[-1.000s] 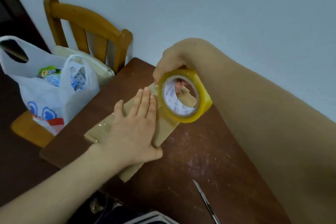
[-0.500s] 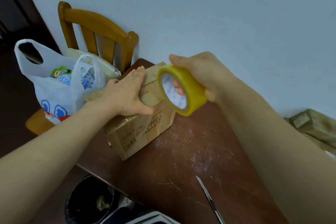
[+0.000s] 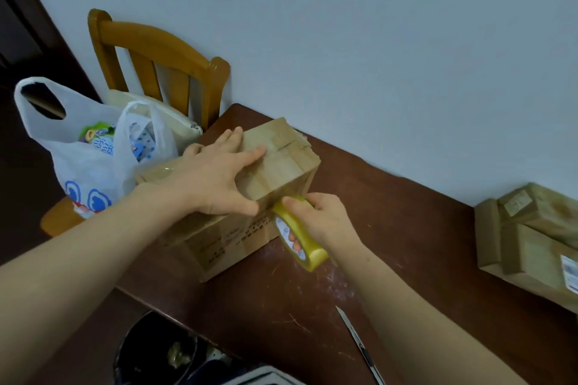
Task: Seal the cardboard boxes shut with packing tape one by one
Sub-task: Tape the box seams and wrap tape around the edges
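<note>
At far left corner of table (image 3: 391, 228), box (image 3: 281, 162) sitting close to wall. Pressing down flat on its top: left hand (image 3: 215, 178), fingers straight and spread. Meanwhile right hand (image 3: 325, 219) gripping yellow tape roll (image 3: 300, 241), fingers curling through core, roll touching box's near upper edge. Over at right end, other boxes (image 3: 531, 237) lying stacked. Near front edge, blade (image 3: 359, 344) lying. Beside box, bag (image 3: 87, 159) sitting on chair (image 3: 156, 50).

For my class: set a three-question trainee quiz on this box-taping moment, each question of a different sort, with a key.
1. True or false: the left hand presses on top of the cardboard box.
2. The tape roll is gripped by: A the left hand, B the right hand, C neither.
3. Fill in: the blade lies on the ____.
Key: 1 true; 2 B; 3 table.
</note>
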Demonstrator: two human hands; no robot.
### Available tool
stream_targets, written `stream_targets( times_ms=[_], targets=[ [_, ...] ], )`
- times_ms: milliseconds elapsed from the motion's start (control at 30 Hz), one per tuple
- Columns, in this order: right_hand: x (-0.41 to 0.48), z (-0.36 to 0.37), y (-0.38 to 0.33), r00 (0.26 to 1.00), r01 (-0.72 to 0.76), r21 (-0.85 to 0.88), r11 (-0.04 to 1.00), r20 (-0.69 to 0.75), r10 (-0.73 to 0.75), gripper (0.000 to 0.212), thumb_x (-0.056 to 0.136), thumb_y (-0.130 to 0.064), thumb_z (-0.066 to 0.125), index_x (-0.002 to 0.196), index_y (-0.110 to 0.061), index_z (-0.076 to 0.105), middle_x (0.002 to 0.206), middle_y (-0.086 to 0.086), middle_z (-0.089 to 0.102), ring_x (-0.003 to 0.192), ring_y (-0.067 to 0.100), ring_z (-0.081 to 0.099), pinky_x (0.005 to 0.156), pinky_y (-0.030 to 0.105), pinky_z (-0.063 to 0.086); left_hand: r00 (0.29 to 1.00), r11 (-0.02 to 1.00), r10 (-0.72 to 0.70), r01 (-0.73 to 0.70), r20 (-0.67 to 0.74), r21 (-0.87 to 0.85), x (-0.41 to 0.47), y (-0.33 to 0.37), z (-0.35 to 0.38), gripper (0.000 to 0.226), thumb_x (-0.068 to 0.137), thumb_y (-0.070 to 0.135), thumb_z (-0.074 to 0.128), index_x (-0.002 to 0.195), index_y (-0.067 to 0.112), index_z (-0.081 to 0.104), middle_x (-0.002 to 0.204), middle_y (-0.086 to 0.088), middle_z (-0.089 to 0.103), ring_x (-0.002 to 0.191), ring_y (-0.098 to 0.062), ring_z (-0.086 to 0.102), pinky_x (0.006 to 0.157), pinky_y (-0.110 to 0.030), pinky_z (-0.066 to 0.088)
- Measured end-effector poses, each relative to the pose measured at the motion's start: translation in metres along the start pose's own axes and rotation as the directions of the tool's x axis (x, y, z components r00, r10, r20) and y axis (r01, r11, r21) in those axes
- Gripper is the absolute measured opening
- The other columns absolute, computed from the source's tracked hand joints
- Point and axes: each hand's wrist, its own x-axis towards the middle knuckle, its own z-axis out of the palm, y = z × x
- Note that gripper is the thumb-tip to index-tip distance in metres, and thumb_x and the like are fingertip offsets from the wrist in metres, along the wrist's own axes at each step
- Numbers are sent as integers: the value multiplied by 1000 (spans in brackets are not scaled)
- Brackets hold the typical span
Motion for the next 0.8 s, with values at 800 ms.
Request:
stream_targets(
  times_ms=[800],
  targets=[
    [4,-22,-45,978,34,212,977,194,-76,36,84,-29,71,91,6,69,67,9,70,57,19,66,50,23,52,987,975,-111,131,116,-180,31,-25,-18,109,55,76,58,146,53,1,155,-6,19,139,-30,26,105,-41,31]
  ],
)
